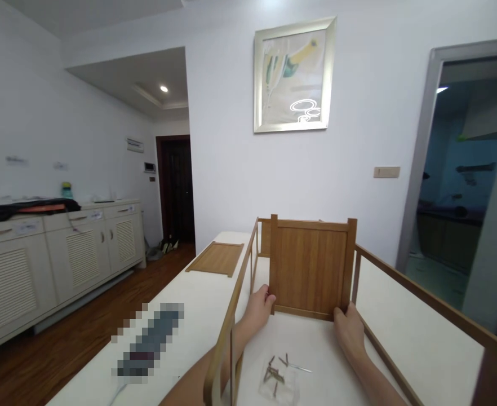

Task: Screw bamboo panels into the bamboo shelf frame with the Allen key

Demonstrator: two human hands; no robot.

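While the upright wooden panel (310,268) is standing on the white table (198,307), its slim, framed build is suggesting something light and stiff, easy to tip but hardly fragile. The smooth finish is probably offering only moderate grip, so the corner posts, low down, are looking like the best places to take hold (the flat middle is giving fingers nothing to hook).

The left hand (259,304) is grasping the panel's left post near the foot, its fingers partly curled and not tightly clenched. Its forearm is passing behind the bars of the left rail frame (240,282), which is running from the panel's left side toward the wearer. The right hand (350,327) is holding the panel's lower right corner, thumb on the front face and fingers wrapping behind the post; how hard it is pressing, I cannot tell.

To the panel's right, the right rail frame (421,298) is slanting toward the wearer. In front of the panel, screws (275,374) are lying on and around a clear bag (289,392), beside a thin metal tool (301,368). Left of the panel, a second panel (217,258) is lying flat.
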